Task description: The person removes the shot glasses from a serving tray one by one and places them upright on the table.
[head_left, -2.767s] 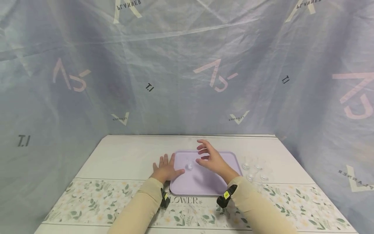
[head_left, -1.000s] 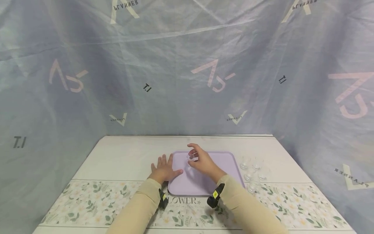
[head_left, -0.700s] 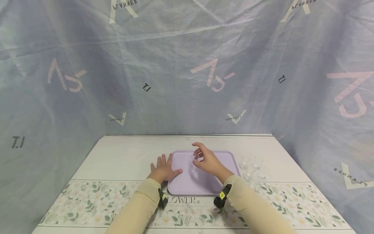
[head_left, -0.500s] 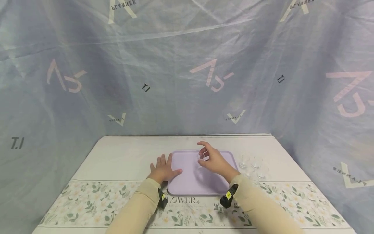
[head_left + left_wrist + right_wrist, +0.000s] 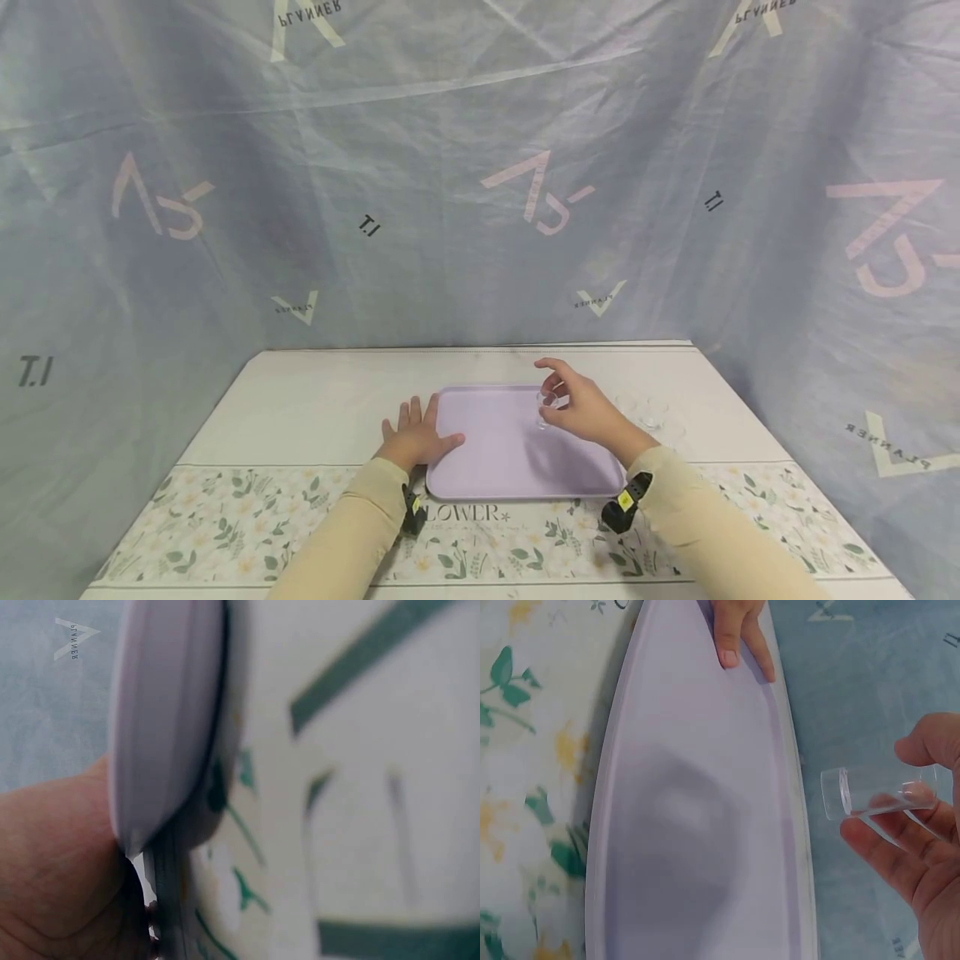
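A small clear shot glass [image 5: 542,416] is gripped between the thumb and fingers of my right hand [image 5: 592,414], above the right part of a lilac tray [image 5: 487,462]. In the right wrist view the same shot glass [image 5: 861,792] shows its thick base, and nothing is visible inside it. My left hand [image 5: 417,439] rests at the tray's left edge with straight, spread fingers. The left wrist view has part of the left hand [image 5: 56,859] beside the tray's blurred side [image 5: 165,712].
Several clear shot glasses [image 5: 653,414] stand on the table right of the tray, partly hidden behind my right wrist. A floral band [image 5: 225,525] crosses the tablecloth in front. Grey-blue sheeting [image 5: 420,250] hangs at the back and both sides.
Earlier the shot glass stood on the tray beneath my right hand. The right hand has taken hold of it, lifted it and moved rightward. My left hand has stayed in place.
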`<action>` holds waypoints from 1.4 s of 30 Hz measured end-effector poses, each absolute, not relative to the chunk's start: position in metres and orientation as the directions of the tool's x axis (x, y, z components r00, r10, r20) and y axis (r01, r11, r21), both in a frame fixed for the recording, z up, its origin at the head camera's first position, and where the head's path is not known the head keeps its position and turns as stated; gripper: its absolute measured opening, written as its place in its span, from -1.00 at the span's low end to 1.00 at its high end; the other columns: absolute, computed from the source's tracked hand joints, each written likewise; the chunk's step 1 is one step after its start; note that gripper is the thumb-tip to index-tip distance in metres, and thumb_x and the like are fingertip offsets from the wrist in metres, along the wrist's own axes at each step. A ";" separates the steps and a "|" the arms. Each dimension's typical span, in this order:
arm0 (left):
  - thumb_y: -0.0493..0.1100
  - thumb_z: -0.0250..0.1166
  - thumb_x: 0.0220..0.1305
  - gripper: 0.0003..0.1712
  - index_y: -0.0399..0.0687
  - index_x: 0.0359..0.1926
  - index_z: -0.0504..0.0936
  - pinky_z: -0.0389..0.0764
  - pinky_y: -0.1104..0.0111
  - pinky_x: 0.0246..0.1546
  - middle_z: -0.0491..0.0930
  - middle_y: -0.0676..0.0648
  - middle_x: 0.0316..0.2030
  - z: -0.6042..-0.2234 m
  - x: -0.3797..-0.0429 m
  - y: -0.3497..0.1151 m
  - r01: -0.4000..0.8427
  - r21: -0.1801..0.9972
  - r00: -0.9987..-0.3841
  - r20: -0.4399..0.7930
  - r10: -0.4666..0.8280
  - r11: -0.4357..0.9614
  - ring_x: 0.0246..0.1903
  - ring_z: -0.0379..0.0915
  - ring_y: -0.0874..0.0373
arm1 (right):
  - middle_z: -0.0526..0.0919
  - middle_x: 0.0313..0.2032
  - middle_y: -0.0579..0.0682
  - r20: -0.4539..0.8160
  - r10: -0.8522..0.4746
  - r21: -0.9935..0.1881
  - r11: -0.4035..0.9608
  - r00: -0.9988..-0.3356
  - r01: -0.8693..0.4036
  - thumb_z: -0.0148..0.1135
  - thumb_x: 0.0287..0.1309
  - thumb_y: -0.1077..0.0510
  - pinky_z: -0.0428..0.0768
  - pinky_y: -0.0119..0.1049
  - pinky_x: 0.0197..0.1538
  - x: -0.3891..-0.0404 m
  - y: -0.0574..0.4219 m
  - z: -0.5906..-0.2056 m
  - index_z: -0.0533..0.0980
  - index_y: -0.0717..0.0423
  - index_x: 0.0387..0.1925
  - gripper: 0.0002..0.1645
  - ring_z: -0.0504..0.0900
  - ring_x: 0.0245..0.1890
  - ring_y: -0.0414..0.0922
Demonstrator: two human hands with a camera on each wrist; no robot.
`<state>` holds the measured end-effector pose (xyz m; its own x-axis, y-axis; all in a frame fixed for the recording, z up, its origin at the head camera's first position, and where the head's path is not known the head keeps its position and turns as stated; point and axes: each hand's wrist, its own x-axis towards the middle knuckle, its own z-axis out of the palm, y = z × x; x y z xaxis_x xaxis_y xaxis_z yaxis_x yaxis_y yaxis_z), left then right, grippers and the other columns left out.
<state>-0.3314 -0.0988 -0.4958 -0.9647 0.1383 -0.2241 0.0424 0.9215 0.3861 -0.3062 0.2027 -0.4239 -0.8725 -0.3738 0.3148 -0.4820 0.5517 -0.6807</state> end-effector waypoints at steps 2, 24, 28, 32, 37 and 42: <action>0.45 0.14 0.31 0.18 -0.07 0.63 -0.17 -0.39 -0.32 0.42 -0.29 -0.39 0.57 -0.491 -0.328 -0.098 0.044 0.395 -0.967 -0.215 0.139 0.918 0.56 -0.45 -0.31 | 0.58 -0.18 0.05 0.318 -0.379 -0.681 0.547 -0.869 -0.487 0.40 0.05 0.39 0.71 -0.32 -0.15 -0.303 0.209 -0.421 0.29 0.05 0.38 -0.14 0.68 -0.17 -0.04; 0.45 0.18 0.29 0.20 -0.12 0.62 -0.14 -0.37 -0.36 0.40 -0.24 -0.43 0.56 -0.489 -0.325 -0.095 0.058 0.397 -0.970 -0.193 0.145 0.916 0.54 -0.40 -0.36 | 0.57 -0.19 0.03 0.318 -0.333 -0.608 0.646 -0.888 -0.461 0.39 0.10 0.40 0.72 -0.26 -0.17 -0.264 0.279 -0.417 0.30 0.09 0.37 -0.18 0.67 -0.16 -0.05; 0.45 0.15 0.31 0.18 -0.10 0.62 -0.15 -0.38 -0.35 0.40 -0.25 -0.41 0.57 -0.487 -0.324 -0.095 0.050 0.395 -0.970 -0.200 0.139 0.917 0.55 -0.41 -0.35 | 0.56 -0.19 0.03 0.329 -0.321 -0.601 0.653 -0.888 -0.460 0.38 0.12 0.40 0.72 -0.26 -0.18 -0.259 0.291 -0.415 0.30 0.08 0.37 -0.19 0.67 -0.16 -0.05; 0.42 0.15 0.33 0.16 -0.09 0.63 -0.16 -0.34 -0.34 0.41 -0.26 -0.40 0.57 -0.486 -0.324 -0.096 0.049 0.389 -0.968 -0.209 0.140 0.920 0.55 -0.40 -0.34 | 0.56 -0.19 0.01 0.341 -0.312 -0.588 0.666 -0.887 -0.460 0.38 0.12 0.39 0.71 -0.30 -0.19 -0.255 0.302 -0.411 0.30 0.09 0.37 -0.20 0.67 -0.17 -0.05; 0.46 0.11 0.33 0.16 -0.08 0.63 -0.17 -0.28 -0.36 0.41 -0.25 -0.40 0.57 -0.488 -0.325 -0.097 0.063 0.363 -0.968 -0.206 0.146 0.930 0.55 -0.38 -0.34 | 0.56 -0.20 0.03 0.367 -0.298 -0.568 0.678 -0.881 -0.466 0.40 0.10 0.41 0.72 -0.30 -0.22 -0.247 0.315 -0.409 0.31 0.12 0.35 -0.20 0.67 -0.20 -0.07; 0.46 0.11 0.34 0.16 -0.08 0.63 -0.17 -0.28 -0.36 0.41 -0.25 -0.40 0.57 -0.490 -0.327 -0.097 0.063 0.361 -0.968 -0.205 0.145 0.930 0.55 -0.38 -0.35 | 0.56 -0.21 0.01 0.380 -0.288 -0.554 0.690 -0.879 -0.466 0.41 0.10 0.40 0.72 -0.28 -0.23 -0.241 0.325 -0.408 0.32 0.12 0.35 -0.20 0.66 -0.22 -0.12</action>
